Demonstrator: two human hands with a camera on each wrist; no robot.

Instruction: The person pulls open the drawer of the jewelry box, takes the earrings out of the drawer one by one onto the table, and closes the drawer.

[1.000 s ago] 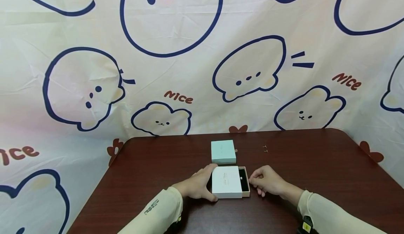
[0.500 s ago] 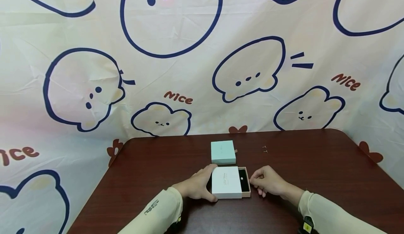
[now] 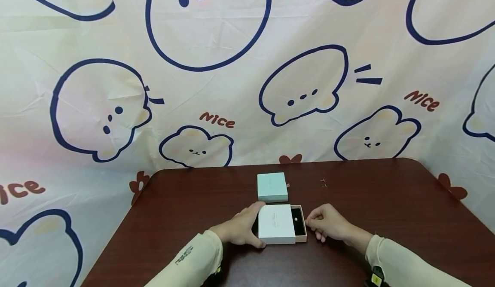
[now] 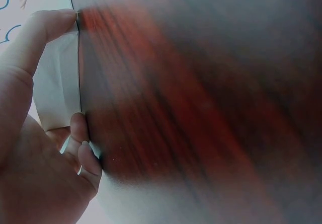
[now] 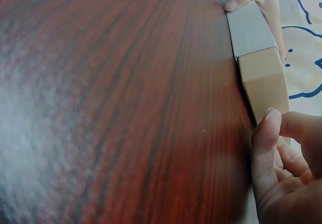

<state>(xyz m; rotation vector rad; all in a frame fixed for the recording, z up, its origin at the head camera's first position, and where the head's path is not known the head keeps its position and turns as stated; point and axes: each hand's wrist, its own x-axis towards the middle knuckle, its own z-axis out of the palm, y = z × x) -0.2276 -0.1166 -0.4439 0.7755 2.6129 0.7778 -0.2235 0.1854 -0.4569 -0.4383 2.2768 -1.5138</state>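
Note:
A white drawer-style jewelry box [image 3: 275, 224] lies on the dark wooden table, its drawer [image 3: 302, 238] sticking partly out on the right. Black lining shows inside the drawer, with a small white pearl-like bead [image 3: 296, 219] on it. My left hand [image 3: 241, 226] grips the left end of the box, thumb at the near side and fingers at the far side. At the drawer's outer end, my right hand [image 3: 328, 222] pinches with thumb [image 5: 266, 133] and index finger; what lies between these fingertips is hidden.
A mint-green box [image 3: 272, 187] with a small tab on its right side lies just behind the white one. Two tiny T-shaped pieces [image 3: 323, 183] are farther back on the right. A patterned cloth [image 3: 239, 85] hangs behind the table.
The drawer has slid slightly farther out to the right, along with my right hand. My left hand keeps its grip on the box. The head view has shifted a little.

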